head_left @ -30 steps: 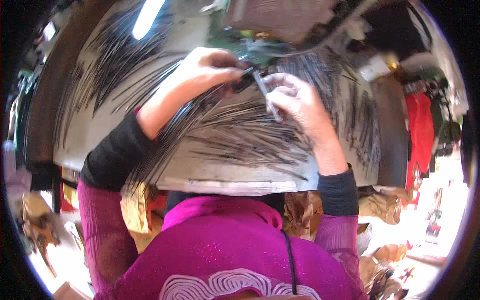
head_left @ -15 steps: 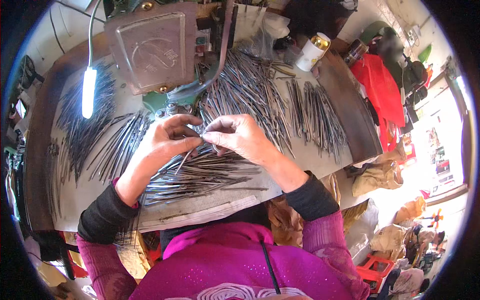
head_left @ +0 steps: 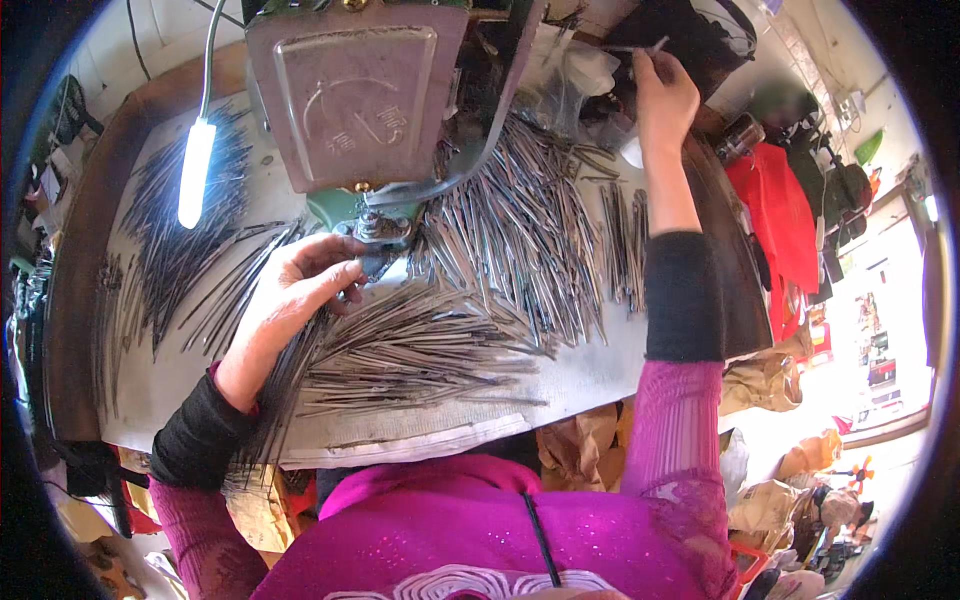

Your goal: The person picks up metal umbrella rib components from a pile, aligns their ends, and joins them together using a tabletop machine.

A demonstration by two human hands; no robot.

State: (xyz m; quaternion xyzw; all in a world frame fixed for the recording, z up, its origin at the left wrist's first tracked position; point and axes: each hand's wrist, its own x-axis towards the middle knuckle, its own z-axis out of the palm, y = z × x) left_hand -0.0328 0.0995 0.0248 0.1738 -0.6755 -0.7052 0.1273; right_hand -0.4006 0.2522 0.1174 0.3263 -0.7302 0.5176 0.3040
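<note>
Across the light surface, thin dark rods lie in loose piles; a machine with a flat metal cover stands at the back. Right pile fans out beside it, near pile lies in front, darker left pile on the other side. Lamp is lit, left of the machine

Change: half a second ago both hands met in front of the machine; now they're well apart, right one up at the far right. I read that as the two-handed handling broken off, each hand working separately

Left hand: loosely curled, fingertips just beside the metal fitting at the machine's foot; contact or grip, can't tell

Right hand: raised, thumb and finger pinched together on what looks like a thin rod, lying crosswise at the fingertips
</note>
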